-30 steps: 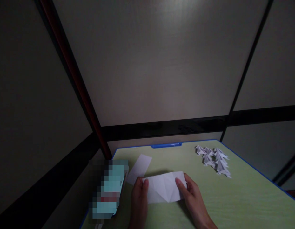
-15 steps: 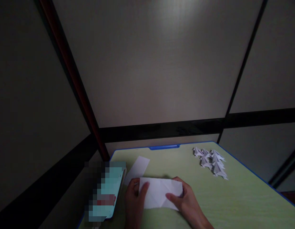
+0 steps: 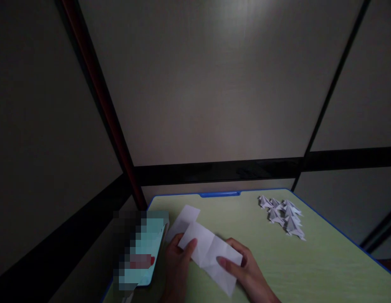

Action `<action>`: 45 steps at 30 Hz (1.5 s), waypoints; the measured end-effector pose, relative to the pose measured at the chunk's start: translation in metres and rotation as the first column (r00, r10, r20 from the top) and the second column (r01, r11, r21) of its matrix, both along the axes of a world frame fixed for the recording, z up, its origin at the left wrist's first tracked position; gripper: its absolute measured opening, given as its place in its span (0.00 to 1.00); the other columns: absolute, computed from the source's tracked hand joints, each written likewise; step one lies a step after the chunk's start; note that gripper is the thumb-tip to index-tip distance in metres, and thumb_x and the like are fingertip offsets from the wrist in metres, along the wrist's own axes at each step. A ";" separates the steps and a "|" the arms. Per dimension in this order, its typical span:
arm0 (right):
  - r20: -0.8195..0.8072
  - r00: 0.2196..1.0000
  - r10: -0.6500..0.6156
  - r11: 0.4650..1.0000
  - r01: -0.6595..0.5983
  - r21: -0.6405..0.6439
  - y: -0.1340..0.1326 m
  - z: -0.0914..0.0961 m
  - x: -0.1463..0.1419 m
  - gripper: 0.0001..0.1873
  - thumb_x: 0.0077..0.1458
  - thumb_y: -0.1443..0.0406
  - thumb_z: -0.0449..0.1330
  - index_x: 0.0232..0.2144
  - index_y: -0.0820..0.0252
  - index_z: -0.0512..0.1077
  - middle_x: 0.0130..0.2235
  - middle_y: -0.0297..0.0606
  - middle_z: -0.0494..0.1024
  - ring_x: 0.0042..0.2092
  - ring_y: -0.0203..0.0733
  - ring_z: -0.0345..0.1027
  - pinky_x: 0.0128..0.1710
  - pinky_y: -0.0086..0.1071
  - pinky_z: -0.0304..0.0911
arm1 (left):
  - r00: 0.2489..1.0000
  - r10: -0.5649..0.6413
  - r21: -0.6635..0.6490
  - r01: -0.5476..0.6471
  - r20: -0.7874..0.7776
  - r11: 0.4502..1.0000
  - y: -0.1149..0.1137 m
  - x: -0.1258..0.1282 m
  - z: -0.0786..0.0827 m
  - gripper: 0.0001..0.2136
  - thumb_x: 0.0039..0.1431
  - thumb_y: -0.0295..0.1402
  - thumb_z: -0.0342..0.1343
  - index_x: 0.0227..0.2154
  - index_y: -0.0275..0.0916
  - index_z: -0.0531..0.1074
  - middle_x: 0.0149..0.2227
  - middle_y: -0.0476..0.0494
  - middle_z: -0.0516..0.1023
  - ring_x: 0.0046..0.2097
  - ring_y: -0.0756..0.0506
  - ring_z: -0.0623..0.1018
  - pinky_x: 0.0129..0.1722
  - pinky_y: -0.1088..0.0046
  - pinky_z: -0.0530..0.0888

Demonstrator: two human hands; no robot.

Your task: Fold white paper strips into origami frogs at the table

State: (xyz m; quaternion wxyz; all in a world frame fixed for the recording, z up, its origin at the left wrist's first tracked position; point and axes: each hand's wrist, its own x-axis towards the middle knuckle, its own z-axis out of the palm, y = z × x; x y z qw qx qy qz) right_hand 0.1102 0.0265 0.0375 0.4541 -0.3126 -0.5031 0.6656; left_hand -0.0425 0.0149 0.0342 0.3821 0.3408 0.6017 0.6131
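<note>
A creased white sheet of paper (image 3: 211,248) is held tilted above the table, its left end higher than its right. My left hand (image 3: 181,256) pinches the paper's left end, thumb on top and fingers beneath. At the right part, my right hand (image 3: 242,265) grips it, the thumb pressed on its face and the fingers behind. Fold lines cross the middle of the sheet, and a pointed corner hangs down at the lower right. Behind my left hand lies a flat white paper strip (image 3: 189,213), partly covered by the held sheet.
The pale green table (image 3: 309,269) has a blue rim and a blue handle (image 3: 220,194) at the far edge. Several folded white paper figures (image 3: 282,214) sit at the back right. A partly pixelated phone-like device (image 3: 147,248) stands at the left. Wall panels rise behind.
The paper has turned clockwise from nearly level to slanting, and its lower right corner now points down. Both hands keep their hold. The view has shifted slightly.
</note>
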 end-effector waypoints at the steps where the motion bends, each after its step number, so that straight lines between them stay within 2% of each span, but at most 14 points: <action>1: -0.042 0.999 -0.028 0.999 0.027 -0.021 0.001 0.000 0.002 0.10 0.38 0.63 0.59 0.26 0.61 0.64 0.22 0.31 0.70 0.22 0.34 0.60 0.20 0.24 0.51 | 1.000 -0.009 -0.007 0.009 -0.025 1.000 -0.001 0.001 0.000 0.07 0.36 0.31 0.56 0.22 0.35 0.67 0.15 0.51 0.70 0.18 0.47 0.70 0.15 0.76 0.65; 5: -0.105 0.991 -0.087 0.995 0.081 -0.067 0.007 0.000 0.006 0.13 0.40 0.62 0.58 0.31 0.60 0.64 0.27 0.35 0.71 0.28 0.38 0.63 0.23 0.26 0.54 | 0.995 -0.063 0.017 0.064 -0.080 0.998 -0.002 0.008 0.002 0.08 0.35 0.28 0.56 0.23 0.35 0.66 0.16 0.51 0.71 0.19 0.48 0.70 0.16 0.77 0.65; 11: 0.102 0.992 0.067 0.997 -0.071 0.036 0.008 -0.007 0.000 0.13 0.33 0.61 0.62 0.16 0.64 0.63 0.15 0.27 0.62 0.18 0.29 0.52 0.17 0.23 0.46 | 0.984 -0.176 0.057 0.177 -0.006 0.983 -0.003 0.017 0.003 0.13 0.33 0.24 0.56 0.28 0.36 0.62 0.18 0.50 0.72 0.21 0.49 0.71 0.18 0.78 0.65; 15: 0.034 0.995 -0.094 0.995 0.093 0.045 0.011 -0.010 -0.001 0.16 0.35 0.59 0.60 0.16 0.61 0.57 0.15 0.24 0.56 0.16 0.27 0.47 0.16 0.22 0.43 | 0.961 -0.273 0.119 0.275 -0.037 0.954 -0.004 0.020 0.001 0.08 0.33 0.25 0.56 0.20 0.36 0.63 0.17 0.52 0.70 0.22 0.50 0.70 0.19 0.80 0.64; 18: 0.033 0.970 -0.242 0.966 0.237 0.103 0.012 -0.012 -0.001 0.17 0.35 0.61 0.61 0.17 0.58 0.53 0.15 0.23 0.52 0.17 0.28 0.46 0.15 0.22 0.44 | 0.951 -0.305 0.117 0.310 -0.057 0.943 -0.004 0.021 -0.002 0.07 0.35 0.26 0.55 0.15 0.37 0.60 0.14 0.54 0.65 0.17 0.54 0.65 0.15 0.83 0.59; 21: 0.131 0.899 -0.418 0.882 0.366 0.297 0.009 -0.011 0.000 0.14 0.37 0.65 0.60 0.17 0.58 0.55 0.19 0.26 0.56 0.21 0.32 0.51 0.19 0.24 0.50 | 0.942 -0.335 0.105 0.337 -0.034 0.936 -0.004 0.022 -0.006 0.08 0.38 0.29 0.54 0.16 0.37 0.58 0.14 0.56 0.62 0.14 0.57 0.59 0.12 0.84 0.55; 23: 0.225 0.836 -0.501 0.810 0.361 0.462 0.005 -0.007 0.001 0.11 0.38 0.67 0.59 0.15 0.59 0.58 0.21 0.30 0.59 0.25 0.35 0.54 0.24 0.27 0.52 | 0.947 -0.319 0.122 0.320 -0.031 0.939 -0.004 0.022 -0.008 0.08 0.38 0.30 0.53 0.16 0.38 0.57 0.14 0.58 0.59 0.13 0.57 0.57 0.11 0.84 0.54; 26: 0.328 0.862 -0.387 0.829 0.169 0.533 -0.001 0.001 0.001 0.04 0.44 0.65 0.54 0.21 0.59 0.65 0.25 0.34 0.62 0.29 0.38 0.57 0.28 0.29 0.54 | 0.952 -0.295 0.157 0.305 -0.084 0.940 -0.005 0.022 -0.008 0.08 0.40 0.30 0.52 0.16 0.38 0.58 0.15 0.57 0.58 0.14 0.57 0.58 0.12 0.84 0.55; 29: 0.316 0.928 -0.199 0.862 0.012 0.507 -0.006 0.005 0.000 0.07 0.48 0.64 0.50 0.28 0.58 0.67 0.31 0.37 0.66 0.35 0.41 0.59 0.36 0.32 0.55 | 0.912 -0.318 0.213 0.375 -0.260 0.902 -0.008 0.022 -0.003 0.03 0.44 0.30 0.50 0.19 0.37 0.64 0.22 0.50 0.64 0.22 0.52 0.66 0.17 0.81 0.62; 32: 0.265 0.954 -0.136 0.915 0.019 0.403 -0.008 0.001 -0.002 0.12 0.43 0.60 0.55 0.32 0.58 0.68 0.33 0.38 0.69 0.37 0.44 0.59 0.37 0.34 0.55 | 0.822 -0.385 0.229 0.506 -0.419 0.832 -0.014 0.022 0.006 0.07 0.48 0.29 0.46 0.26 0.36 0.69 0.30 0.42 0.68 0.35 0.46 0.69 0.31 0.75 0.66; 35: 0.205 0.970 -0.130 0.960 0.071 0.270 -0.004 -0.007 -0.004 0.17 0.39 0.57 0.57 0.32 0.61 0.68 0.30 0.38 0.71 0.34 0.44 0.61 0.34 0.34 0.57 | 0.792 -0.412 0.247 0.554 -0.450 0.795 -0.016 0.021 0.010 0.10 0.50 0.28 0.44 0.28 0.36 0.71 0.32 0.41 0.70 0.38 0.45 0.68 0.38 0.71 0.65; 37: 0.161 0.975 -0.153 0.974 0.121 0.192 0.000 -0.011 -0.004 0.18 0.37 0.55 0.57 0.29 0.63 0.69 0.26 0.37 0.71 0.30 0.43 0.61 0.30 0.32 0.57 | 0.816 -0.352 0.272 0.506 -0.458 0.818 -0.015 0.018 0.007 0.08 0.49 0.27 0.46 0.28 0.37 0.71 0.32 0.42 0.70 0.37 0.45 0.69 0.38 0.71 0.65; 41: 0.052 0.991 -0.120 0.991 0.117 0.070 0.007 -0.013 -0.005 0.18 0.36 0.55 0.58 0.25 0.66 0.69 0.20 0.34 0.69 0.23 0.37 0.60 0.23 0.28 0.55 | 0.924 -0.115 0.304 0.234 -0.364 0.924 -0.007 0.014 -0.005 0.07 0.43 0.27 0.52 0.28 0.37 0.70 0.32 0.43 0.71 0.36 0.45 0.70 0.36 0.72 0.66; 45: 0.013 0.999 0.031 0.998 -0.032 0.063 0.005 -0.011 -0.006 0.17 0.36 0.57 0.60 0.27 0.65 0.69 0.21 0.33 0.69 0.24 0.36 0.60 0.22 0.26 0.54 | 0.979 -0.176 0.218 0.194 -0.101 0.956 0.000 0.015 -0.013 0.11 0.42 0.29 0.54 0.33 0.36 0.66 0.30 0.43 0.72 0.33 0.46 0.72 0.30 0.75 0.68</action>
